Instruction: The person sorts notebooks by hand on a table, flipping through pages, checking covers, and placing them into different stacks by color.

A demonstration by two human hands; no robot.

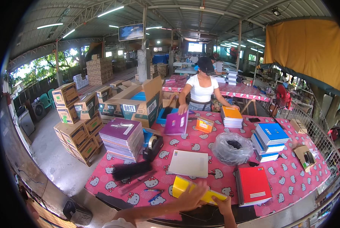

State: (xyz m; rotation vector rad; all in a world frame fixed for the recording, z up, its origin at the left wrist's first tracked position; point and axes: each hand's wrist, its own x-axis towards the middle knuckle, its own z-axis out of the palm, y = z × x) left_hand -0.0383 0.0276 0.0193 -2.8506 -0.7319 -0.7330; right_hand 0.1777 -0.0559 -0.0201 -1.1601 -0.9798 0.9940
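A yellow spiral-bound notebook [180, 185] lies tilted at the table's near edge. My left hand [192, 197], somewhat blurred, rests across its middle with fingers stretched out. Gripping the notebook's right end is my right hand [224, 206], its thumb on the cover. Just beyond lies a white spiral notebook [188, 163]. To the right stands a stack of red notebooks [253, 185]. Blue pens [154, 195] and a bundle of thin black strands [131, 171] lie to the left. Farther off is a clear plastic bag [230, 150] with something dark inside.
A black tape dispenser [153, 147] stands beside stacked purple notebooks [121, 140]. Blue notebooks [270, 135] are piled at the right. Across the table a person [202, 89] holds a purple notebook [176, 123] and touches an orange-topped stack [232, 116]. Cartons [139, 108] crowd the left.
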